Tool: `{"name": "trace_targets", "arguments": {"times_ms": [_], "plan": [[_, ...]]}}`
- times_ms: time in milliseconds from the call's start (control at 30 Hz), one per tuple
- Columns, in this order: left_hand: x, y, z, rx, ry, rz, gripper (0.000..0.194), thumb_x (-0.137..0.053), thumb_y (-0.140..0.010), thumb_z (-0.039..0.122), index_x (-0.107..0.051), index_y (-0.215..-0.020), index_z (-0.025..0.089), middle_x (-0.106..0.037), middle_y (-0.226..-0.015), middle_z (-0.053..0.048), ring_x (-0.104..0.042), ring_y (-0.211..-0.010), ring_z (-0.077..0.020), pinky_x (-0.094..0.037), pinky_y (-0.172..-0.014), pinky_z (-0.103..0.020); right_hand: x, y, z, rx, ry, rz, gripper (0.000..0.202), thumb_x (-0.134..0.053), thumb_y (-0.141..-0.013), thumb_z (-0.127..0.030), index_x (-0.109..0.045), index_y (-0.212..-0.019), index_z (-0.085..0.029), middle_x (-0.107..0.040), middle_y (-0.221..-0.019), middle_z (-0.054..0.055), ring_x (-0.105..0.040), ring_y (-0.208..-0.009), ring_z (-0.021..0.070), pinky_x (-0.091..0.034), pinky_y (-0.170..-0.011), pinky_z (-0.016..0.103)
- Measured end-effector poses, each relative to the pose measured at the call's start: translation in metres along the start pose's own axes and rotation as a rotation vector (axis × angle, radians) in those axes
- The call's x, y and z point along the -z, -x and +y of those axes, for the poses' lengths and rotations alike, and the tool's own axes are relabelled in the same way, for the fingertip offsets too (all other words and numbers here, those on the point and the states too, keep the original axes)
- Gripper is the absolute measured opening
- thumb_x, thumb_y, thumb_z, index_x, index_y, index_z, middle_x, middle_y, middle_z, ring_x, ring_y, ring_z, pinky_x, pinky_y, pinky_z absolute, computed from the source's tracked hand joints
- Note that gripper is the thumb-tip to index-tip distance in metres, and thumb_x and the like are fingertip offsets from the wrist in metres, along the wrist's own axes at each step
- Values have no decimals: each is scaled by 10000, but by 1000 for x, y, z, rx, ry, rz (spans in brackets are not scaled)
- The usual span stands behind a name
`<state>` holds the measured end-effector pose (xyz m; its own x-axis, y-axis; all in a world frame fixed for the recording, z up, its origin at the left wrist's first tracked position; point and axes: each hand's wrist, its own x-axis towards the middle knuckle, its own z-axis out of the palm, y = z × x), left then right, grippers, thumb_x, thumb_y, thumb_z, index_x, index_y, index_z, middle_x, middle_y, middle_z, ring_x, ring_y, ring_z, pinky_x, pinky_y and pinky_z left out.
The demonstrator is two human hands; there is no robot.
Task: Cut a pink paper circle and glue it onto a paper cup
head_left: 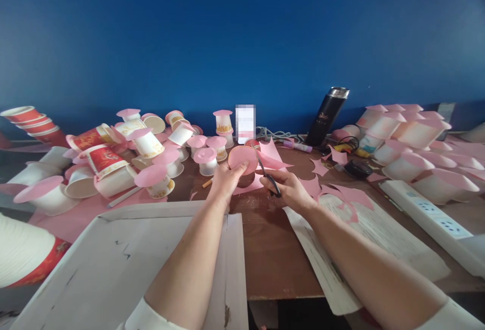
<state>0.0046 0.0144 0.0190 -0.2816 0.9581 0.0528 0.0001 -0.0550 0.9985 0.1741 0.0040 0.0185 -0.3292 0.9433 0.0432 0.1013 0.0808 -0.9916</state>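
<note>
My left hand (226, 181) is closed on a pink paper disc (242, 159), its thumb lying across the face. A bit of red shows behind the disc's upper right edge; I cannot tell whether a cup is joined to it. In my right hand (290, 188) is a pair of scissors (270, 176) with black handles, the blades pointing up along the disc's right edge. Pink paper offcuts (273, 155) lie just beyond the blades. Left of my left hand stand small white paper cups (207, 164) topped with pink paper.
Many pink-topped cups (149, 143) crowd the left; more cups (411, 123) are stacked at right. A black thermos (328, 115) leans against the blue wall (242, 32). A white box (125, 264), printed sheet (390, 234) and power strip (432, 219) lie nearer. A glue stick (298, 146) sits behind.
</note>
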Motion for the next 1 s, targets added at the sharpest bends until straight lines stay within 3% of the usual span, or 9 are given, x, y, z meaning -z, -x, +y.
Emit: {"name": "trace_targets", "arguments": {"times_ms": [433, 1000], "plan": [[0, 1, 1, 18, -41, -34, 363, -711, -670, 463, -723, -820, 133, -639, -612, -36, -552, -585, -160, -413, -571, -268, -1, 0, 3, 44, 1, 21, 418, -676, -779, -456, -704, -1101, -191, -493, -589, -28, -431, -548, 92, -357, -506, 238], [-1, -2, 0, 85, 46, -5, 326, -752, -615, 448, -692, -724, 147, -575, -566, -9, -426, -477, -103, -328, -498, -254, -4, 2, -2, 18, 25, 56, 521, -676, -752, -512, -692, -1121, -145, -482, -568, -27, -416, -527, 96, -334, -500, 256]]}}
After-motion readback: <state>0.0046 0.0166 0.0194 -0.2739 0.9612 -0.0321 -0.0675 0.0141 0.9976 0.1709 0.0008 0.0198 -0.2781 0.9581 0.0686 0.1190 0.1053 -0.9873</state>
